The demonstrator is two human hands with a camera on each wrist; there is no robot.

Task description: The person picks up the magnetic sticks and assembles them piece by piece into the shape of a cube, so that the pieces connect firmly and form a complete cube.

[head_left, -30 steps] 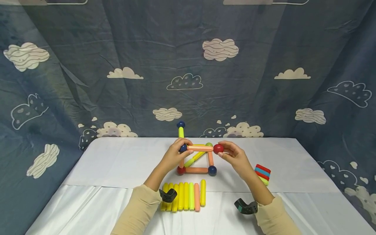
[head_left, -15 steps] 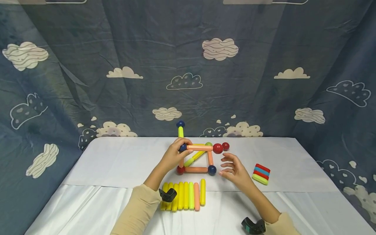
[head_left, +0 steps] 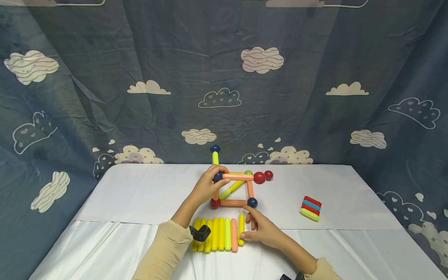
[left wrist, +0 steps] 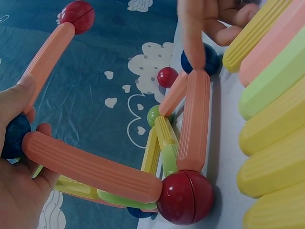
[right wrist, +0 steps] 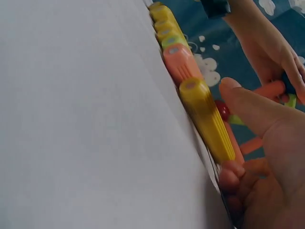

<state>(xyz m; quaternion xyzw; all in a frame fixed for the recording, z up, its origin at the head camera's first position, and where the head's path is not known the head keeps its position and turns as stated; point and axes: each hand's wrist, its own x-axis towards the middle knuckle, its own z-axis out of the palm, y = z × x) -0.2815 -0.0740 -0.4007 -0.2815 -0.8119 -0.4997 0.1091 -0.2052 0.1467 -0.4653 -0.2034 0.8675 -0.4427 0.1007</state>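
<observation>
In the head view my left hand (head_left: 205,187) grips a dark blue ball (head_left: 217,176) at an upper corner of a frame of magnetic sticks and balls. From that ball an orange stick (head_left: 238,177) runs rightward to a red ball (head_left: 259,177). Below, another orange stick (head_left: 233,202) joins a red ball (head_left: 215,203) and a blue ball (head_left: 252,202). My right hand (head_left: 266,231) is at a yellow stick (head_left: 241,229), thumb by its near end and fingers by its far end. In the right wrist view the thumb (right wrist: 248,107) stands apart from this yellow stick (right wrist: 207,119).
Left of that yellow stick lie an orange stick (head_left: 234,235), a light green one (head_left: 228,234) and several yellow sticks (head_left: 215,234). Short red, blue and green pieces (head_left: 310,209) sit at the right. Farther back is a smaller-looking red ball (head_left: 268,175).
My right hand has let go of the upper red ball and come down toward me and leftward to the yellow stick. The left hand stays on the blue ball.
</observation>
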